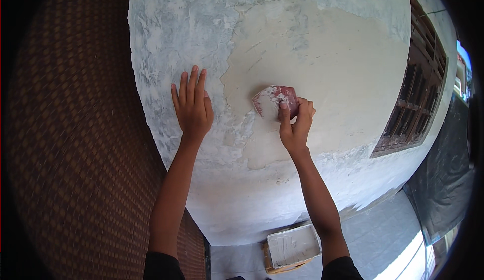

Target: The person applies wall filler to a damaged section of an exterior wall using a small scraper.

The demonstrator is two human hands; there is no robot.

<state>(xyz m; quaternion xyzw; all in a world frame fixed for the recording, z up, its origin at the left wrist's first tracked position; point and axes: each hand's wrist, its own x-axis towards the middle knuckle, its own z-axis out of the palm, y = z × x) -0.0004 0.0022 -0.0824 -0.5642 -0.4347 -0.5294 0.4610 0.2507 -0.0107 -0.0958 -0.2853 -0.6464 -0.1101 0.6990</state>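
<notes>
My right hand (298, 122) pinches a reddish putty scraper (286, 94), thumb on its near face and fingers behind. White paste is smeared over the scraper, and its left edge lies at or very near the wall (322, 58). Around it spreads a broad cream patch of smooth filler with an uneven border. To the left, my left hand (193, 106) rests flat against the rougher whitish-blue part of the wall, fingers spread and pointing up, holding nothing.
A woven brown panel (80, 129) stands along the left. At the right is a dark wooden barred window (413, 88). Below, a tray of white paste (293, 245) sits on a yellowish support over a grey floor covering (373, 234). A dark sheet (443, 164) hangs at far right.
</notes>
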